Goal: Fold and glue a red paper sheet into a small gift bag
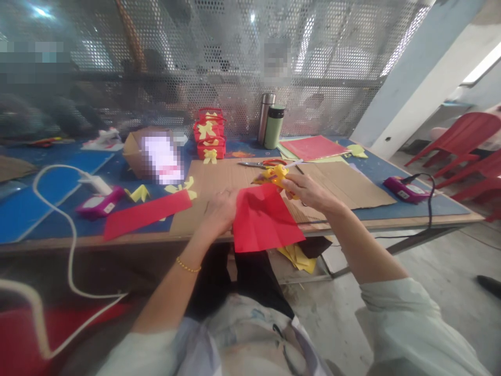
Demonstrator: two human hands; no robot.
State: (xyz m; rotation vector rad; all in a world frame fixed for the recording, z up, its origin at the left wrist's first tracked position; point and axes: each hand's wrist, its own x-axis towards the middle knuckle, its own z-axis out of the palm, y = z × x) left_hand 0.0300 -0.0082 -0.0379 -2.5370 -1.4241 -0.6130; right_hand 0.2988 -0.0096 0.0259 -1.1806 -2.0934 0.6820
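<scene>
The left hand is closed on the left edge of a creased red sheet, which hangs between the 2 hands over the front edge of the table. The right hand is wrapped around a yellow glue gun at the sheet's upper right; whether its tip touches the sheet, I cannot tell. Beneath the glue gun lies brown cardboard, with orange-handled scissors just behind the gun. To the left, a red strip overlaps the cardboard, near 1 purple power strip. Farther back stand red boxes with yellow bows, then 2 bottles: a steel flask and a green bottle, side by side. More red paper lies right of them.
</scene>
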